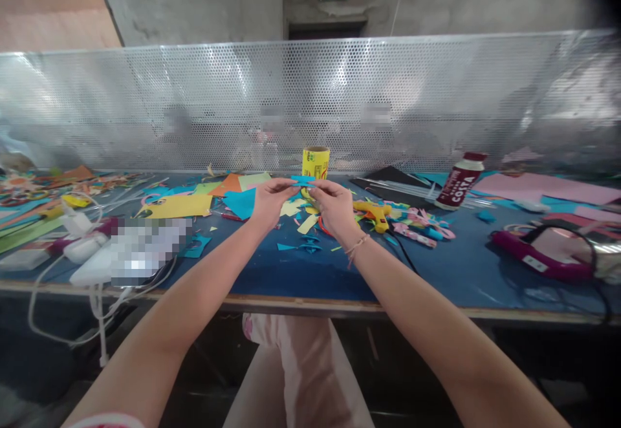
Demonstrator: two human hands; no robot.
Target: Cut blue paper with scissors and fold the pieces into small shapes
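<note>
Between my two hands I hold a small piece of blue paper (303,181), raised above the table. My left hand (272,203) pinches its left end, and my right hand (334,207) pinches the right end. Just behind the paper stands a yellow cylinder (315,161) with printing on it. Under and around my hands lie scraps of blue and yellow paper (306,224). A yellow glue gun (376,213) rests beside my right hand, its black cord trailing toward the front edge.
A dark red COSTA bottle (460,181) stands at the right, near a purple-edged object (538,260). At the left lie a white device with cables (92,273) and a yellow sheet (177,206). A perforated metal screen (301,92) closes the table's back.
</note>
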